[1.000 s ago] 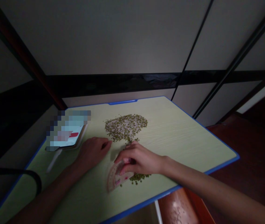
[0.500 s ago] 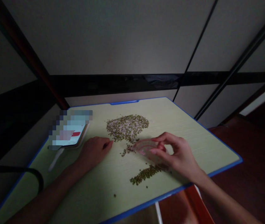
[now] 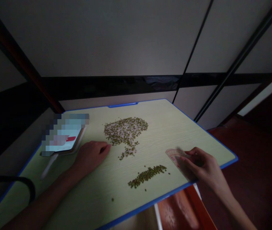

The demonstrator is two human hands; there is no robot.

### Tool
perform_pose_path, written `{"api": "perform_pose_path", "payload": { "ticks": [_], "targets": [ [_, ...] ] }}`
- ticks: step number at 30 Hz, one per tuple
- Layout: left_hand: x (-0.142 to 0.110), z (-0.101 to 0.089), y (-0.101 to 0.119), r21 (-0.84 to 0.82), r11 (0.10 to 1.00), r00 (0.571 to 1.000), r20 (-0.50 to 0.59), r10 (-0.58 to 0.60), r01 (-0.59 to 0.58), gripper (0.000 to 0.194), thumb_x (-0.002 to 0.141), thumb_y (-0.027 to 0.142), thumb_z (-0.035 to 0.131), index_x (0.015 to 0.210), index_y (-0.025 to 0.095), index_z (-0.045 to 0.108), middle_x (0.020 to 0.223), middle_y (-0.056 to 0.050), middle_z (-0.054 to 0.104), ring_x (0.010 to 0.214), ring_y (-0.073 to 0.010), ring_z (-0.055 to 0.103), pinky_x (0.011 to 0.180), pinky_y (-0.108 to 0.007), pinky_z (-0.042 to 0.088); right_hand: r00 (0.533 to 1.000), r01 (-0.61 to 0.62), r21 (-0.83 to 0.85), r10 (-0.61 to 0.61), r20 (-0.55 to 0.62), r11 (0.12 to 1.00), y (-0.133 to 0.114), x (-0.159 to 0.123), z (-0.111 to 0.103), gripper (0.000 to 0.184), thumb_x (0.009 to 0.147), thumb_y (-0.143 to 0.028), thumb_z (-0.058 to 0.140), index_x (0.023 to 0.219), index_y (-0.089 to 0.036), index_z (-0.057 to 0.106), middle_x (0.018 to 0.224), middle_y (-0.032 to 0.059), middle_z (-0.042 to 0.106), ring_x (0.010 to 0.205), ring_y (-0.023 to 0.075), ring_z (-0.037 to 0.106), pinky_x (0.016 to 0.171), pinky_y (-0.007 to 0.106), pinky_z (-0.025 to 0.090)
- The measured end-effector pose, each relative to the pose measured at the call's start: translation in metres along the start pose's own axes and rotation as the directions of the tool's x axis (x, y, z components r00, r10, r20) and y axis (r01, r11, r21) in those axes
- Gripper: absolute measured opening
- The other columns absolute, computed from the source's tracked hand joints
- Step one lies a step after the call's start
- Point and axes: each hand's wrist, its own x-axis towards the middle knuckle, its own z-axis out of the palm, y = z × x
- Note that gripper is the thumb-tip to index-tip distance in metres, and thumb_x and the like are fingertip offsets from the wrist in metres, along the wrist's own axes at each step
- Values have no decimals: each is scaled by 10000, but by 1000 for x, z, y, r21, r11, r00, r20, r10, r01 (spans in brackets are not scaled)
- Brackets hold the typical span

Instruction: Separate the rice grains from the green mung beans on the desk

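Note:
My right hand (image 3: 199,161) pinches a clear protractor (image 3: 174,156) with reddish markings between thumb and fingers, near the right front edge of the table. To its left lies a narrow row of green mung beans (image 3: 147,175). Farther back spreads a larger heap of mung beans mixed with whitish grains (image 3: 126,129), with a small tail of beans trailing toward me. Loosely curled, my left hand (image 3: 91,156) rests on the tabletop just left of that tail; nothing shows in its fingers.
A device with a lit screen (image 3: 65,140), partly pixelated, leans on a stand at the left. The pale table (image 3: 159,118) has a blue rim. Below its front edge is an orange-red container (image 3: 181,210). Cabinet doors (image 3: 116,41) rise behind. One stray bean (image 3: 112,199) lies near the front.
My right hand has moved right with the protractor, away from the heap and off the end of the bean row. My left hand stays in place. The view has shifted slightly.

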Motion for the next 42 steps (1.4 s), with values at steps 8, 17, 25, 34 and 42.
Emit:
{"api": "perform_pose_path", "payload": {
  "ticks": [8,17,25,34,42],
  "targets": [
    [-1,3,-3,10,1000,1000,-5,-10,10,395,816,363,289,594,181,561,623,-52,621,617,-167,555,561,-253,289,996,44,-19,-43,79,999,-13,-5,21,218,715,-377,524,650,-180,456,447,-47,414,412,91,364,394,212,253],
    [-2,3,-2,46,999,1000,-2,-10,10,399,816,379,277,602,192,557,652,-44,629,659,-173,563,582,-262,303,994,76,-13,-74,74,997,-30,-9,34,189,715,-336,522,629,-188,442,441,-45,430,405,97,392,402,211,264],
    [-3,1,-1,50,999,1000,-15,3,-3,397,818,367,277,613,196,570,658,-47,638,663,-175,567,575,-258,307,988,111,-19,-108,107,994,-46,-12,45,170,724,-311,514,638,-202,415,444,-55,415,409,106,397,422,211,270],
    [-3,2,-2,53,998,999,-38,24,-22,408,819,369,274,588,195,562,612,-42,619,628,-176,558,556,-262,298,983,142,-48,-134,127,989,-59,-18,57,172,733,-328,505,639,-205,431,460,-48,404,435,125,401,447,221,263],
    [-3,1,-1,60,998,999,-36,2,1,397,815,366,280,572,197,545,613,-41,620,626,-170,553,557,-259,295,979,173,-61,-165,118,983,-68,-22,66,150,720,-300,521,644,-205,434,453,-46,419,429,123,400,449,218,251]
  ]
}}
